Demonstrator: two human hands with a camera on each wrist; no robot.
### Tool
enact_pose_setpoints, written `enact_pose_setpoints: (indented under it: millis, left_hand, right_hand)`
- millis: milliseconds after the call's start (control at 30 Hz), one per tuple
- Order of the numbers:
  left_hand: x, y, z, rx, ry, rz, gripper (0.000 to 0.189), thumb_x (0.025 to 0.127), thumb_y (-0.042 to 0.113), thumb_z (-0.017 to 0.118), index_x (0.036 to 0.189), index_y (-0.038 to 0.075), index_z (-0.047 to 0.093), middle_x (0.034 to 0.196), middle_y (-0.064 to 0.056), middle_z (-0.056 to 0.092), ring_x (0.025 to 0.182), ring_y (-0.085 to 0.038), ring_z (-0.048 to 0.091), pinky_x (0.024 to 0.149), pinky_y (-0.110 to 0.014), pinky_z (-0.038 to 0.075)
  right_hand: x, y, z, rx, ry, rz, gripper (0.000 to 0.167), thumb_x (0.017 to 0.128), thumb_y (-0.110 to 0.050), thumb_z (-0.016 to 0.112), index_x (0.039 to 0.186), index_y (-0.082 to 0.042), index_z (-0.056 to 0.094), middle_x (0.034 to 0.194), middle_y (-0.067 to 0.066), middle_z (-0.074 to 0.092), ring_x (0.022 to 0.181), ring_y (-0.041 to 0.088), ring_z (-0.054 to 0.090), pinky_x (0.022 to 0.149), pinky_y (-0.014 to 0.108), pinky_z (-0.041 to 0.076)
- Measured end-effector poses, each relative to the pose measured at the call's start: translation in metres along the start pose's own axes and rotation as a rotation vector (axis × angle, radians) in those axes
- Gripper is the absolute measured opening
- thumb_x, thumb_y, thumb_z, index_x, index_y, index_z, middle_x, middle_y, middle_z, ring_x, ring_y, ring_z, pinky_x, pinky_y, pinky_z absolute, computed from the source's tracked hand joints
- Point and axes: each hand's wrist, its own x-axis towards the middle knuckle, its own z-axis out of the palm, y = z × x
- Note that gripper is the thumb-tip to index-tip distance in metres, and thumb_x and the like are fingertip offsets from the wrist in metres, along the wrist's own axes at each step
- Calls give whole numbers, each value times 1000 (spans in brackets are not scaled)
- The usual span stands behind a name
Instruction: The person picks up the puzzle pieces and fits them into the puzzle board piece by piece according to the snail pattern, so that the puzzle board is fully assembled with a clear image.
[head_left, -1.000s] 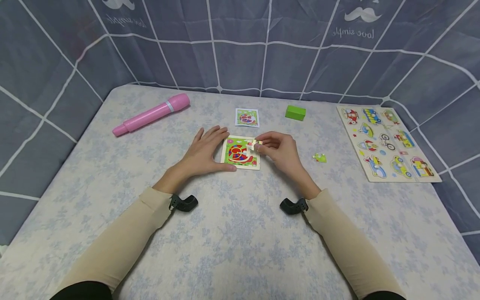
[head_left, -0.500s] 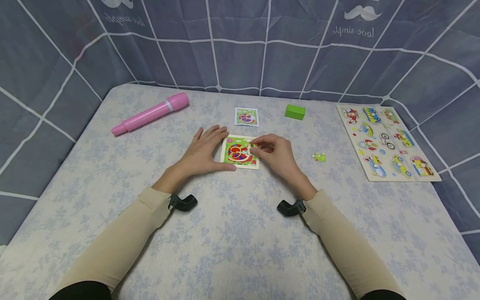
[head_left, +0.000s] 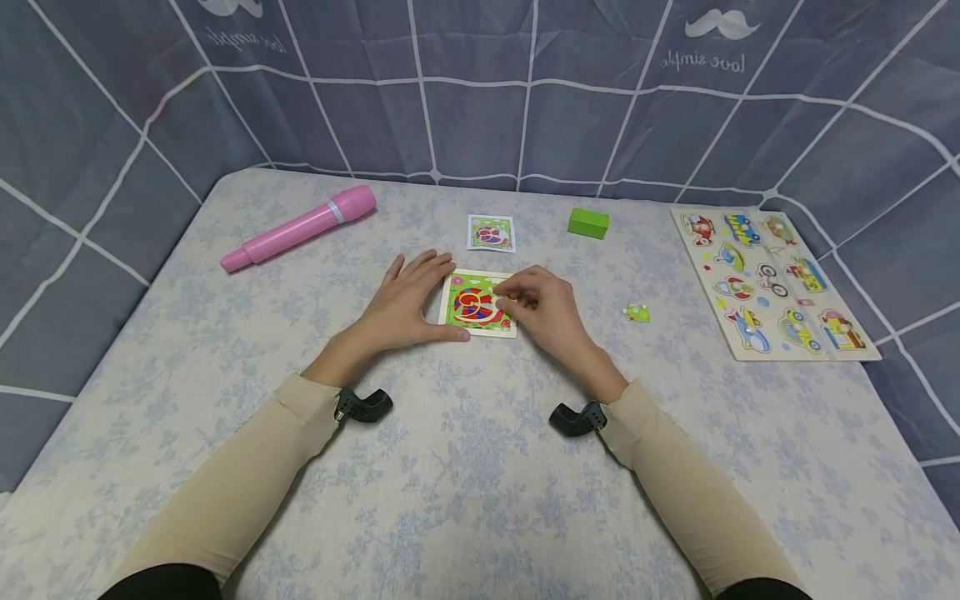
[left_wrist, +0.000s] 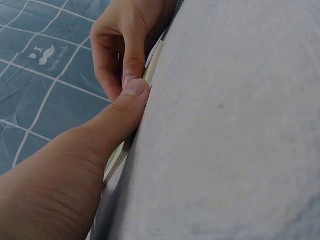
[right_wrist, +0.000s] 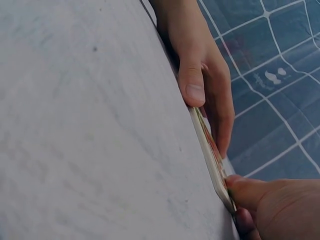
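A small jigsaw puzzle board (head_left: 470, 321) with a red snail picture and a pale wooden rim lies mid-table in the head view. My left hand (head_left: 405, 304) rests at its left side, fingers extended and spread, the thumb along the near edge. Over the right part of the board, my right hand (head_left: 547, 308) pinches a puzzle piece with bent fingers and thumb, which largely hide it. In the left wrist view, the left thumb (left_wrist: 117, 117) lies on the board's rim. Apart from the board, a green puzzle piece (head_left: 637, 313) lies to the right.
Behind the board lies a snail picture card (head_left: 491, 233), with a green block (head_left: 588, 222) to its right. A pink microphone-shaped stick (head_left: 300, 228) lies at the back left. A large picture board (head_left: 776, 287) occupies the right side. Blue-grey curtain (head_left: 480, 125) surrounds the table's back.
My right hand has moved slightly left and brought the pinched piece down onto the right part of the puzzle board. My left hand keeps its place at the board.
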Motion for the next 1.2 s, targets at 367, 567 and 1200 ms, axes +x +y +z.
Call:
enact_pose_setpoints:
  millis: [367, 567, 1200]
  left_hand:
    - [-1, -2, 1, 2, -1, 1, 114, 77, 65, 85, 163, 7, 37, 173, -11, 31, 164, -29, 16, 133, -59, -1]
    - [0, -3, 2, -1, 0, 1, 114, 77, 66, 84, 164, 8, 37, 173, -10, 31, 164, -28, 16, 133, -58, -1]
    - [1, -2, 2, -1, 5, 7, 114, 77, 66, 85, 163, 8, 37, 172, -10, 32, 164, -29, 16, 133, -59, -1]
  right_hand:
    - [-2, -1, 0, -47, -27, -89, 13, 96, -8, 78, 108, -6, 84, 107, 9, 72, 81, 18, 65, 70, 30, 54]
    - [-3, -2, 0, -60, -50, -150, 13, 96, -3, 76, 103, -10, 86, 108, 8, 73, 88, 21, 65, 73, 32, 55]
    - [-5, -8, -5, -46, -38, -106, 9, 96, -3, 75, 99, -8, 82, 103, 6, 75, 83, 18, 69, 75, 33, 59]
